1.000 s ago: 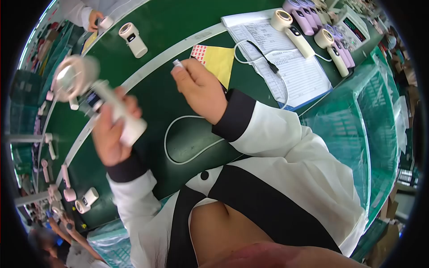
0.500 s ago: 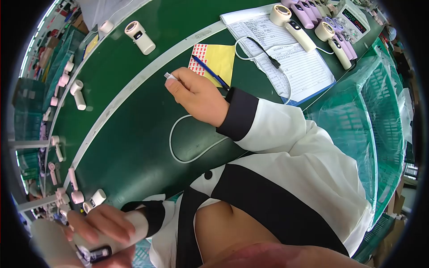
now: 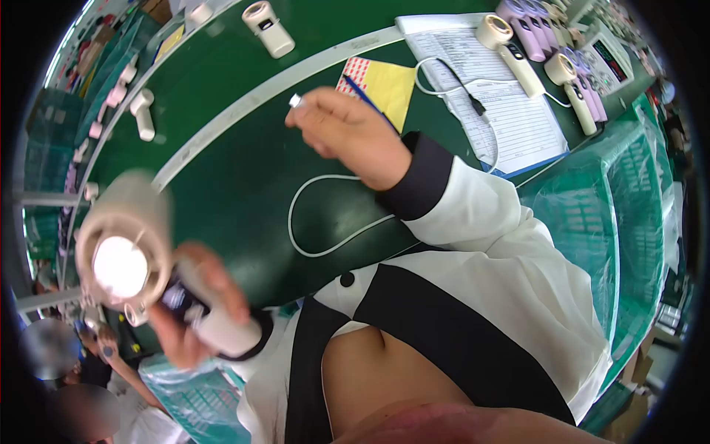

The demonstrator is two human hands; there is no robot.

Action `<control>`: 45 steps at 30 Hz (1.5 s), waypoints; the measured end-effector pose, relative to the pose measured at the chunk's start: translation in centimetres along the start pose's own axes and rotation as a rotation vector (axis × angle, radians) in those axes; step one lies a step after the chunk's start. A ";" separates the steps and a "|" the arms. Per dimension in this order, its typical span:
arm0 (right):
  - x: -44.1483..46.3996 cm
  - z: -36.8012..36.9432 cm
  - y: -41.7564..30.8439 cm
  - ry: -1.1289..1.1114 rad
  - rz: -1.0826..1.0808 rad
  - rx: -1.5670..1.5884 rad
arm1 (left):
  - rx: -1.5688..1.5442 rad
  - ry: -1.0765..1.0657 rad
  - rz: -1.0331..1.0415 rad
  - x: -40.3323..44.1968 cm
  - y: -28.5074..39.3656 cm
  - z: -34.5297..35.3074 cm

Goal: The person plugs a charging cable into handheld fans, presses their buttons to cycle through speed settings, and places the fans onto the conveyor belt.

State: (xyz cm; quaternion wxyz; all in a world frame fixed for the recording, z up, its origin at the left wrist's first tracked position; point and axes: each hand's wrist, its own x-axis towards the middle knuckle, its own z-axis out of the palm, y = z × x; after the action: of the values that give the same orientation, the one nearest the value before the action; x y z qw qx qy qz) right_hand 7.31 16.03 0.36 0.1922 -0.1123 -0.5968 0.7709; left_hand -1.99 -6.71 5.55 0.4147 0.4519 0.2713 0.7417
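My left hand (image 3: 196, 311) grips a cream handheld fan (image 3: 129, 203) by its handle, raised at the lower left. Its round head faces partly toward me with a bright centre, and a small dark display shows on the handle; motion blurs both. My right hand (image 3: 351, 133) pinches the metal-tipped plug (image 3: 296, 101) of a white charging cable (image 3: 291, 222), above the green table. Behind that wrist the cable loops over the tabletop. A blue pen (image 3: 362, 95) lies across a yellow sheet (image 3: 398, 83) with red-and-white stickers, just beyond my right hand.
Printed forms (image 3: 444, 44) on a blue clipboard lie at the back right, with a cream fan (image 3: 521, 70) on them. Purple fans (image 3: 529, 41) and a meter box (image 3: 608, 63) stand beyond. Green plastic-lined baskets (image 3: 573, 229) flank me. Another person's arm (image 3: 137, 381) shows lower left.
My left hand has lifted the fan upward and turned its round head toward me. My right hand still pinches the plug, appearing slightly up and right as the view has shifted.
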 end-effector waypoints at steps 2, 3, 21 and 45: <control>0.1 0.4 -0.5 -0.025 -0.154 -0.022 | -0.191 0.064 -0.187 0.6 -2.3 -1.3; 0.0 0.6 -0.7 -0.032 -0.230 -0.027 | -0.133 0.082 -0.177 1.4 -4.0 -1.4; 1.1 -1.5 -2.3 0.124 0.020 0.231 | 0.728 0.457 -0.360 1.8 -8.0 -0.4; 1.0 0.1 -1.2 -0.078 0.206 0.730 | 0.845 0.385 0.158 0.5 -9.7 -0.8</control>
State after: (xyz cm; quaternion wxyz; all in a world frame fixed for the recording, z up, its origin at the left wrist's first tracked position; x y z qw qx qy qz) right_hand 6.55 16.58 1.58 0.1184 -0.0665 -0.2754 0.9517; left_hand 0.78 -1.40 -2.08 0.0788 0.4547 0.5862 0.6659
